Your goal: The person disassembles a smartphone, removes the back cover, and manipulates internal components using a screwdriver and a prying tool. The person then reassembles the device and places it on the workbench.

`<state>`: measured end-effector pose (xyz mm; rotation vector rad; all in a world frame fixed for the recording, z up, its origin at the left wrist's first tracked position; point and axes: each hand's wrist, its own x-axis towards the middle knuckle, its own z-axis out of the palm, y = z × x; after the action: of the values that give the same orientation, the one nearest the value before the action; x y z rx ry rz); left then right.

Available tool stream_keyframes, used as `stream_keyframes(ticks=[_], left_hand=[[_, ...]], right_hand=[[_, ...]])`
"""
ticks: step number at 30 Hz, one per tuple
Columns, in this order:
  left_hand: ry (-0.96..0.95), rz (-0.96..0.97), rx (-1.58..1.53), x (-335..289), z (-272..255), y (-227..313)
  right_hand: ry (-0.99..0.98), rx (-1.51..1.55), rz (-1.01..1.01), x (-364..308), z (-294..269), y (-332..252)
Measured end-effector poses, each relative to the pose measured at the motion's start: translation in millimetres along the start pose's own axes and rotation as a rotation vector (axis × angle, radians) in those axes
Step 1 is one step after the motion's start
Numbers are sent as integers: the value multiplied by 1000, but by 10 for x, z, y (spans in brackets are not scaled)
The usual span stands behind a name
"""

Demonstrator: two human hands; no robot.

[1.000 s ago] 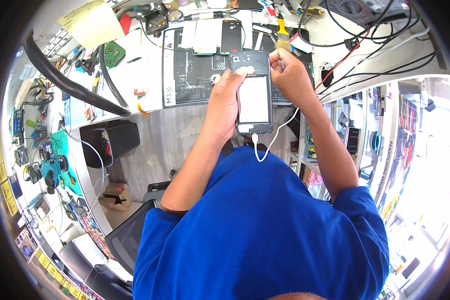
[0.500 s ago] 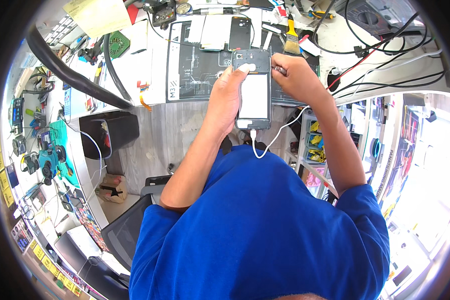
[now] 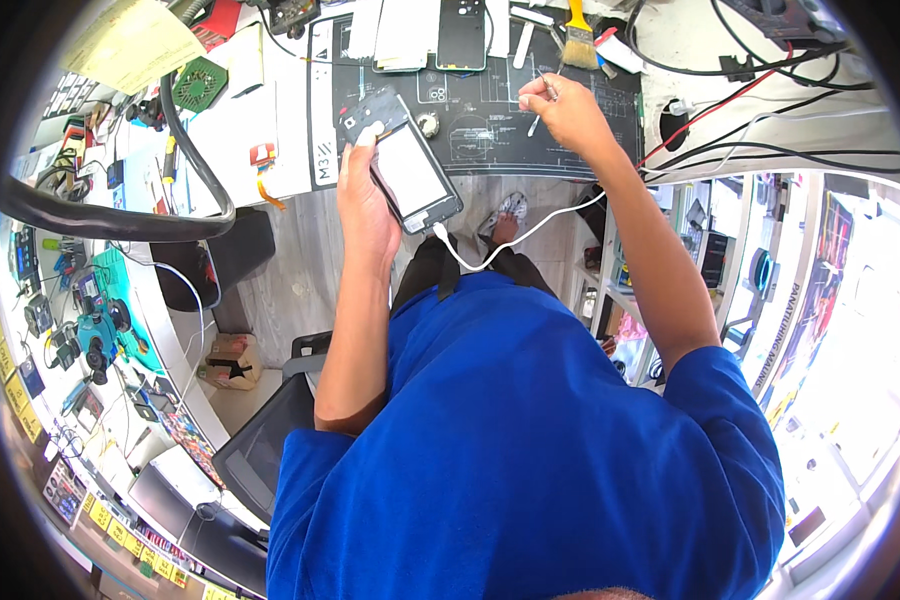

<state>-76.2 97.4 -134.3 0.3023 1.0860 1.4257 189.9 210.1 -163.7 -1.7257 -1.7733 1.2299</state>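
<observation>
My left hand (image 3: 365,200) is closed around a smartphone (image 3: 415,168) with its back off, the thumb on its upper part. A large white battery fills much of the phone, and dark parts show at its top end. A white charging cable (image 3: 485,266) is plugged into the phone's lower end. Over the black work mat (image 3: 510,110), apart from the phone, my right hand (image 3: 568,112) pinches a thin silvery tool (image 3: 533,126). Its ends stick out past the fingers; its exact kind is unclear. A small round metal-rimmed container (image 3: 428,124) sits on the mat between both hands.
A yellow-handled brush (image 3: 578,45) and another dark phone (image 3: 461,38) lie at the mat's far side. Black and red cables (image 3: 740,125) run across the right of the bench. A thick black flexible arm (image 3: 120,222) crosses the left, near a green ventilated piece (image 3: 200,84).
My left hand has moved left with the phone, which is now tilted. My right hand has drawn away from the phone's edge, still gripping the thin tool. The view has shifted slightly.
</observation>
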Motion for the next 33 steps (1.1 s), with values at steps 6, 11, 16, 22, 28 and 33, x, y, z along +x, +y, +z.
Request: stream_keyframes(ticks=[6, 11, 16, 22, 28, 33], left_hand=[[139, 42, -58, -286, -188, -188], [173, 47, -38, -406, -280, -227], [240, 128, -23, -503, -364, -249], [341, 187, -24, -766, -646, -341], [490, 190, -52, -1143, -880, -722], [617, 133, -206, -1491, -804, -1123]], right_hand=[[-36, -41, 18, 93, 154, 182], [-39, -43, 45, 170, 236, 271], [28, -153, 2, 264, 212, 374], [-26, 84, -31, 222, 167, 291], [-201, 413, 94, 117, 272, -173], [-338, 10, -193, -41, 485, -218]])
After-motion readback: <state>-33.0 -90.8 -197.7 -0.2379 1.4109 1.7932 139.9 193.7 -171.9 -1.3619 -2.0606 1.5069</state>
